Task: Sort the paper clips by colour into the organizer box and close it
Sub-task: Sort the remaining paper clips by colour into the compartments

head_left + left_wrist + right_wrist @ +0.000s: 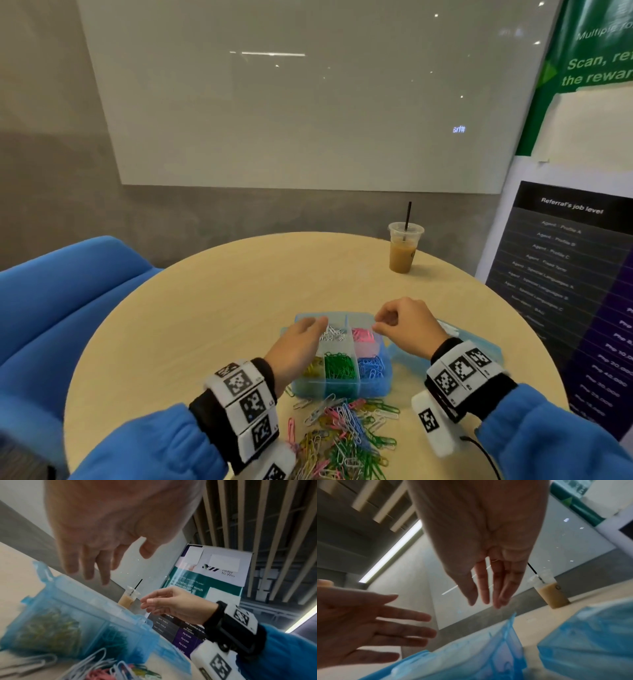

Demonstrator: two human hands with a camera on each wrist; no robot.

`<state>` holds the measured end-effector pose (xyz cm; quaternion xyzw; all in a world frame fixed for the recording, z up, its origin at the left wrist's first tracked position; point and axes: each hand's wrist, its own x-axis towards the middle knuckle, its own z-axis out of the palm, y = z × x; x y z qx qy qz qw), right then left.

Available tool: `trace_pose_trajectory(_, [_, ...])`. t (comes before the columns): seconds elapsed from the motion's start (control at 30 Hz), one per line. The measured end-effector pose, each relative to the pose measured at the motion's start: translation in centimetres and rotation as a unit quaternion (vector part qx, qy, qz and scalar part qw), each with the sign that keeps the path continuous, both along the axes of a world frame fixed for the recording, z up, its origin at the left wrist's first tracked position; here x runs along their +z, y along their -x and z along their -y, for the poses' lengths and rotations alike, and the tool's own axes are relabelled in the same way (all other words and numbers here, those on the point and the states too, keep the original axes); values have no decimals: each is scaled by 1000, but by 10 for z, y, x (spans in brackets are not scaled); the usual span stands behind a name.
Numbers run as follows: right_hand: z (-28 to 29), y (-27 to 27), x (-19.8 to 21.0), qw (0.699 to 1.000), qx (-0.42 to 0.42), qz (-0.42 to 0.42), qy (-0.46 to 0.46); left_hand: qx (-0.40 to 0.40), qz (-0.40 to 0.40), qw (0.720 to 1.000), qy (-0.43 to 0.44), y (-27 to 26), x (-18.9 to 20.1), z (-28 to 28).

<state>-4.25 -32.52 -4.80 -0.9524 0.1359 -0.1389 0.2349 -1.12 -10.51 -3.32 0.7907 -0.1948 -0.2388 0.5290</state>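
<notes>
A translucent blue organizer box [342, 389] stands open on the round table, its lid [474, 344] lying flat to the right. Its compartments hold white [331, 334], pink [362, 335], yellow [312, 370], green [339, 366] and blue [371, 367] paper clips. A mixed pile of loose clips [346, 435] lies in front of the box. My left hand [317, 324] hovers over the box's left side, fingers spread and empty [393, 622]. My right hand [383, 324] hovers over the back right compartment, and its fingers [486, 595] are straight with nothing in them.
An iced coffee cup with a black straw [403, 250] stands at the table's far right edge. A blue chair [68, 308] sits to the left. A poster stand [565, 274] is close on the right. Bare tabletop [222, 308] lies left of the box.
</notes>
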Motion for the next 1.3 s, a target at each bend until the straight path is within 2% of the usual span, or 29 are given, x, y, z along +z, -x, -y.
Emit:
trace_pose_trajectory(0.1, [-6, 21, 9, 998, 58, 12, -15, -30, 48, 998, -21, 5, 9, -7])
trace_pose_trajectory(0.2, [-24, 52, 17, 986, 160, -38, -11, -61, 108, 990, -64, 2, 8, -27])
trace_pose_trajectory(0.33, [-45, 81, 4, 974, 208, -83, 26, -112, 205, 961, -151, 0, -4, -52])
trace_pose_trajectory(0.4, [-51, 85, -6, 975, 203, -92, 22, -152, 208, 945, -199, 5, -9, -59])
trace_pose_trajectory(0.53, [-68, 77, -13, 971, 185, -138, 66, -250, 157, 909, -296, 21, -16, -55])
trace_pose_trajectory(0.63, [-82, 65, -15, 967, 173, -150, 110, -281, 160, 890, -320, 27, -20, -44])
trace_pose_trajectory(0.7, [-88, 58, -16, 968, 164, -151, 118, -279, 157, 893, -315, 27, -21, -37])
trace_pose_trajectory(0.87, [-95, 52, -22, 963, 172, -156, 137, -262, 98, 926, -252, 28, -26, -33])
trace_pose_trajectory(1.0, [-91, 50, -19, 968, 175, -151, 101, -245, 77, 940, -224, 28, -27, -37])
trace_pose_trajectory(1.1, [-84, 52, -12, 972, 176, -146, 58, -186, 67, 963, -184, 29, -27, -39])
trace_pose_trajectory(1.2, [-78, 54, 2, 978, 161, -130, 14, -87, -18, 993, -78, 35, -23, -35])
trace_pose_trajectory(1.3, [-74, 54, 20, 985, 147, -90, -16, -13, -158, 986, 45, 42, -18, -24])
